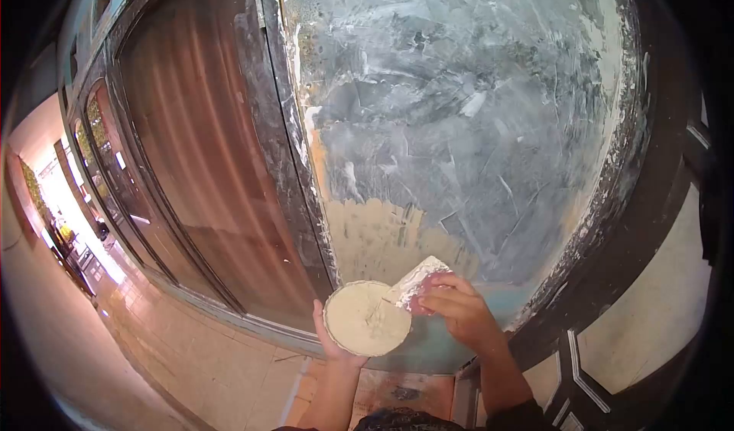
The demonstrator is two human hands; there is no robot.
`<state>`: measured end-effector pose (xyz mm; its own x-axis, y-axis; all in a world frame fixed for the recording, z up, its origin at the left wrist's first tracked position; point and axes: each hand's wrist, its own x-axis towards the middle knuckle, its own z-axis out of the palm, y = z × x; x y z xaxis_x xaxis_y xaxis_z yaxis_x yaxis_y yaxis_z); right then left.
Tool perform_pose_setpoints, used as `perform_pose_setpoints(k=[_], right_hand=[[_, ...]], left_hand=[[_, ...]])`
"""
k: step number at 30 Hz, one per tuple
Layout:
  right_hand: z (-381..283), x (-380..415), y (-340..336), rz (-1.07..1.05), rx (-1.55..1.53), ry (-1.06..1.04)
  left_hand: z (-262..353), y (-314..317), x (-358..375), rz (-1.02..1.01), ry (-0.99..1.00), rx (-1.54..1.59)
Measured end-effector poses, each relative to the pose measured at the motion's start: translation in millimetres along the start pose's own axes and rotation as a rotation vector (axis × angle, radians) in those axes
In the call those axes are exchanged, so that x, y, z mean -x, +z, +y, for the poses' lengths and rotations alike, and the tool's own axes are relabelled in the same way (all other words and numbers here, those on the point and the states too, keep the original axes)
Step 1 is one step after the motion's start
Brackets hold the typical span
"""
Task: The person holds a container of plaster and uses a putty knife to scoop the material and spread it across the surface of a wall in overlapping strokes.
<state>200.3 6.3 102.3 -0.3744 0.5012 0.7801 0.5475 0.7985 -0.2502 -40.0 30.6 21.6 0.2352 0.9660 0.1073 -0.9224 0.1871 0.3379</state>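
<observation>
My left hand (336, 347) holds up a round bowl (368, 354) from below and from its left side. Cream-coloured putty (355, 316) fills much of it, with a stirred, rough patch towards the right. In my right hand (462, 314) is a flat reddish putty spreader (422, 282), gripped between thumb and fingers. Putty coats its face, and its lower left corner is at the bowl's right rim. Just beyond both hands stands a wall panel (466, 148), patchy grey-blue with white smears. A beige putty patch (375, 236) covers its lower left part.
Left of the panel is a dark-framed window or door with a reddish-brown curtain (206, 133) behind it. A dark frame (612, 224) flaked with white borders the panel's right side. Tiled floor (222, 370) runs left to a bright opening (73, 209).
</observation>
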Motion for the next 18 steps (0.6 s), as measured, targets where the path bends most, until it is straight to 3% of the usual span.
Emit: perform_pose_setpoints(k=[2, 18], right_hand=[[-5.4, 2.3, 6.1, -0.017, 0.03, 0.01], [-33.2, 2.8, 38.9, -0.036, 0.025, 0.032]], left_hand=[[0.4, -4.7, -4.9, 0.072, 0.026, -0.008], [28.3, 5.5, 4.9, 0.023, -0.005, 0.028]])
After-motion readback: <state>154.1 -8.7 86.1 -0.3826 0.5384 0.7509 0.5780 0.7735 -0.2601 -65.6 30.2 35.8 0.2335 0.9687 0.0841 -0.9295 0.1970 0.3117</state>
